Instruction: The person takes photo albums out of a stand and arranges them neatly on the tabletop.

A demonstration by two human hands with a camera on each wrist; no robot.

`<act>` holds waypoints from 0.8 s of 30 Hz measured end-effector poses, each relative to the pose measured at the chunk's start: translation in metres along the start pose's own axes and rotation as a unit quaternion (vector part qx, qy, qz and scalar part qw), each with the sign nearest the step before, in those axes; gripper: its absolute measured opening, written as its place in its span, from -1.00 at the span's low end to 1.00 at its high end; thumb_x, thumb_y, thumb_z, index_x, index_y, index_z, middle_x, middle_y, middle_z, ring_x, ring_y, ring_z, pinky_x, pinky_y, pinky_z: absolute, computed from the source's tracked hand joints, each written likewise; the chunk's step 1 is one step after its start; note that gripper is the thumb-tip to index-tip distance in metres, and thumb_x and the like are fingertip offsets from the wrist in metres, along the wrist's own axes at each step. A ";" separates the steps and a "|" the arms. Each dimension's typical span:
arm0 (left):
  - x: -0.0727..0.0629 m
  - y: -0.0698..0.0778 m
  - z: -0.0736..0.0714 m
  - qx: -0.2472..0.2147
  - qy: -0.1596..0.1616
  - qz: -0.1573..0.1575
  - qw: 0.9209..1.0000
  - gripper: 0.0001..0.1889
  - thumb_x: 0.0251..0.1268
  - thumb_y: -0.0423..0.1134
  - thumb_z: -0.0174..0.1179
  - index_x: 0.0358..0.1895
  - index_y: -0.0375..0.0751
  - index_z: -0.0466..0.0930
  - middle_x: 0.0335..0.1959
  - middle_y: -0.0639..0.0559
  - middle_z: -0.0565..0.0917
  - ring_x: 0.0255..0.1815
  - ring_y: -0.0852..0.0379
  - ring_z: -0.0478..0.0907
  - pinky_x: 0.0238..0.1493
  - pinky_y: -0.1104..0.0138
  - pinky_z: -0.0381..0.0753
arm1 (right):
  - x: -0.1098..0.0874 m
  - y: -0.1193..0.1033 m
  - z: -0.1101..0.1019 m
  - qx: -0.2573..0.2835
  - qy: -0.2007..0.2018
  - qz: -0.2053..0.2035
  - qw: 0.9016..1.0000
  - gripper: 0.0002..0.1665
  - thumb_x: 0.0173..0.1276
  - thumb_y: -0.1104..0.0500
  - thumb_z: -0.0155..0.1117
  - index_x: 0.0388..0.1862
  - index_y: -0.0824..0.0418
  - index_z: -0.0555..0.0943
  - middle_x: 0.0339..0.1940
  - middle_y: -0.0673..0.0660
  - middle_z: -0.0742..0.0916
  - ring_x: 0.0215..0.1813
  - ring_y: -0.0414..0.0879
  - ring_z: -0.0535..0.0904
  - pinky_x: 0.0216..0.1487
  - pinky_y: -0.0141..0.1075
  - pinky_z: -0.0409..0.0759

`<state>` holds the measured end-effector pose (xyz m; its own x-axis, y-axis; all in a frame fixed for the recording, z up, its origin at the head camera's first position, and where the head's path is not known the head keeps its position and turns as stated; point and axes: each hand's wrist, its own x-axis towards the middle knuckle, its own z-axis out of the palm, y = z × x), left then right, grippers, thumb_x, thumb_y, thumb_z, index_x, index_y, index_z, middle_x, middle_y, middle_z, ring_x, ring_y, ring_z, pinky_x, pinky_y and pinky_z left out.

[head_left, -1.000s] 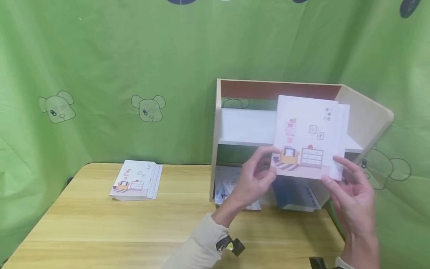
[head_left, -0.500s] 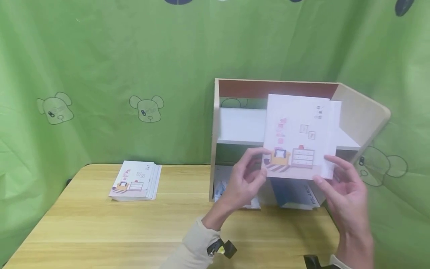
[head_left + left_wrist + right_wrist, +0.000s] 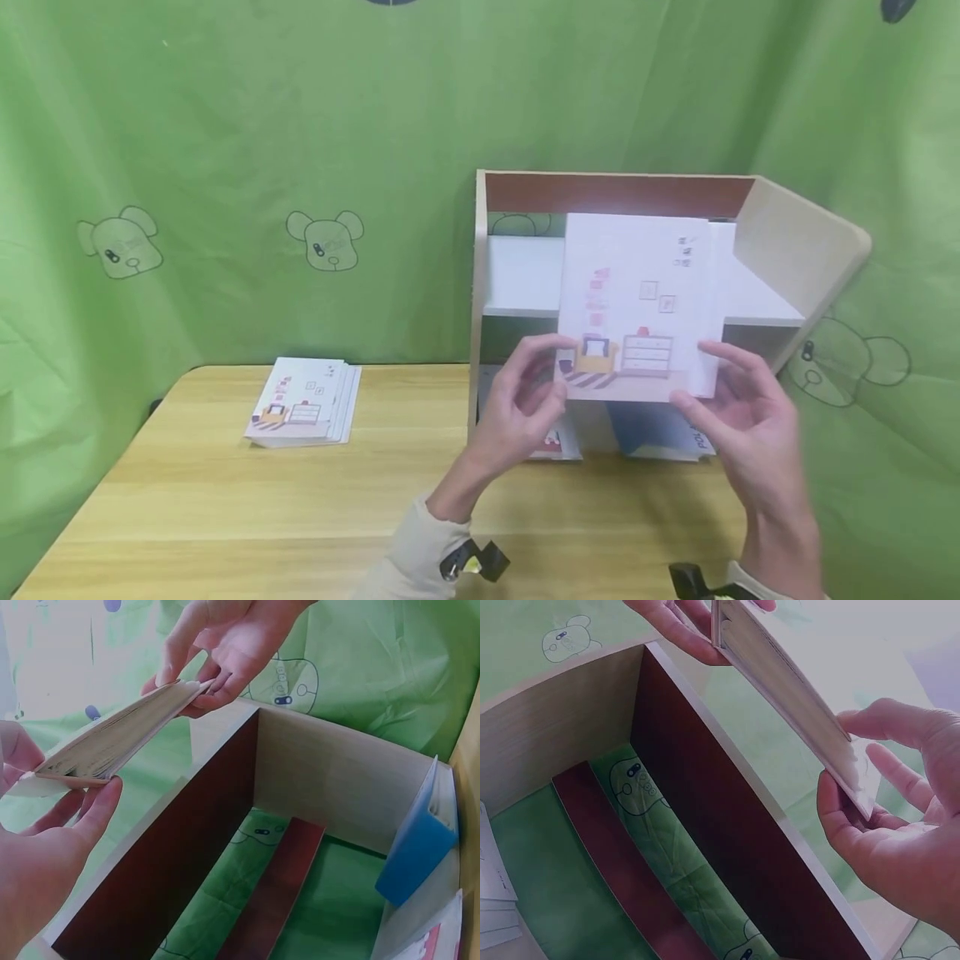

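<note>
Between my two hands, a white book (image 3: 637,300) stands upright in front of the shelf, its cover printed with an armchair and a chest of drawers. My left hand (image 3: 519,408) pinches its lower left edge, and my right hand (image 3: 757,425) pinches the lower right edge. The left wrist view shows the page edges of the book (image 3: 112,735) between the hands. In the right wrist view, the right hand's thumb and fingers hold a corner of the book (image 3: 795,690). Part of its back cover juts out at the right.
A stack of white books (image 3: 296,400) with the same cover picture lies on the wooden table (image 3: 225,508) at left. The two-level wooden shelf (image 3: 813,237) holds a blue book (image 3: 652,433) and a white booklet (image 3: 572,446) below. A green curtain (image 3: 412,108) hangs behind.
Both hands have moved left together with the book, which now covers the middle of the shelf. The grip looks the same. The stack on the table has stayed put.
</note>
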<state>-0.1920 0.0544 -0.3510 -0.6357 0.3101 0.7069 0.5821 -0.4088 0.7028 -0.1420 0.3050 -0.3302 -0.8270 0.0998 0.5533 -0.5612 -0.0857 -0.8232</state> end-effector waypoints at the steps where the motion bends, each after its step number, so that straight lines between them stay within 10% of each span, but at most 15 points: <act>1: -0.001 0.000 -0.001 0.002 0.001 0.001 1.000 -0.47 0.32 -0.61 -0.02 0.35 -0.30 0.35 0.35 -0.23 0.43 0.30 -0.08 0.50 0.30 0.07 0.59 | 0.000 0.000 0.001 -0.004 0.001 0.001 1.000 -0.18 0.13 0.80 0.16 0.41 0.50 0.36 0.33 0.30 0.58 0.28 0.07 0.58 0.21 -0.26 0.62; 24: -0.024 0.011 -0.024 0.011 0.018 0.010 1.000 -0.46 0.24 -0.66 -0.03 0.33 -0.36 0.33 0.35 -0.25 0.38 0.38 -0.20 0.43 0.32 0.01 0.57 | -0.005 -0.004 0.023 -0.054 -0.049 -0.013 0.997 -0.21 0.17 0.73 0.23 0.42 0.47 0.38 0.28 0.29 0.58 0.25 0.04 0.58 0.26 -0.30 0.60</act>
<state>-0.1827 0.0223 -0.3620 -0.6417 0.2701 0.7179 0.6055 -0.3962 0.6902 -0.1368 0.2818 -0.3271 -0.8142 0.0024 0.5805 -0.5803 0.0233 -0.8141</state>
